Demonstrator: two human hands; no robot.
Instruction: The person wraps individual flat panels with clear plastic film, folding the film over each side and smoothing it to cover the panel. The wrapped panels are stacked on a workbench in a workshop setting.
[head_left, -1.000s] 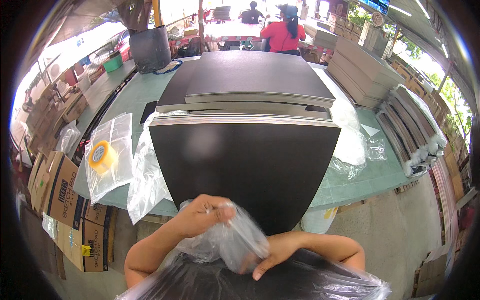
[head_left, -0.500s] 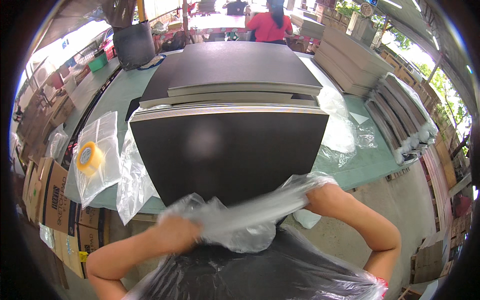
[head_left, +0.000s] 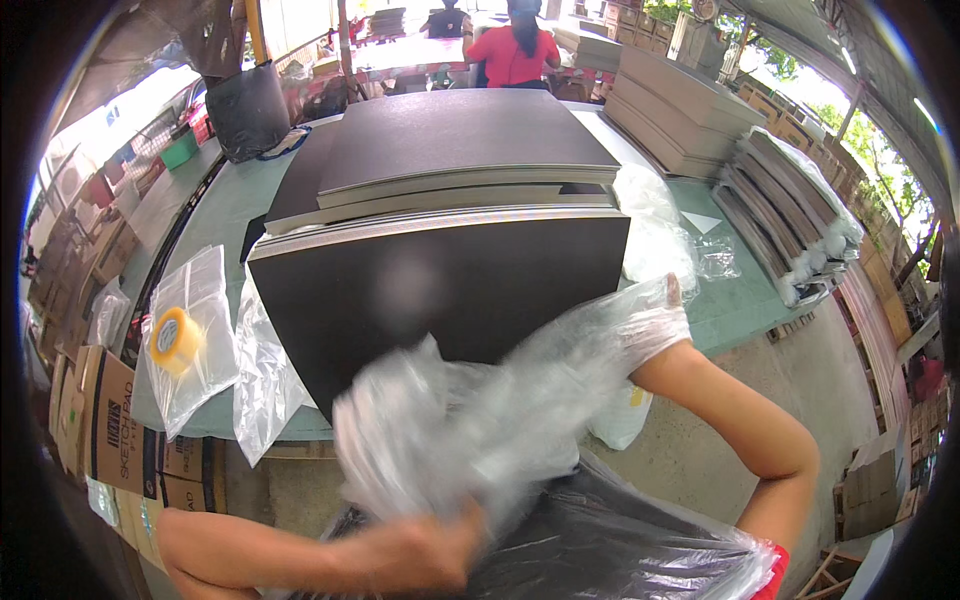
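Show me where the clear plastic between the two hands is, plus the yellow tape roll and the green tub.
Clear plastic (head_left: 480, 400): head view, on its crumpled middle.
Yellow tape roll (head_left: 184, 345): head view, on its outer band.
Green tub (head_left: 179, 150): head view, on its side wall.

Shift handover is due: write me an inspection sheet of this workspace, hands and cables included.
Surface: pale green tabletop, partly covered.
Job's things: crumpled clear plastic sheeting, in front of stacked, black-faced rectangular boards.
Clutter: round yellow tape roll on flat clear plastic bag, left.
Hands: left hand blurred, at the sheeting; right hand covered by it; grips unclear.
Cables: nothing seen.
Surroundings: person in red top, far side; brown cardboard cartons, lower left; grey board stack, right.
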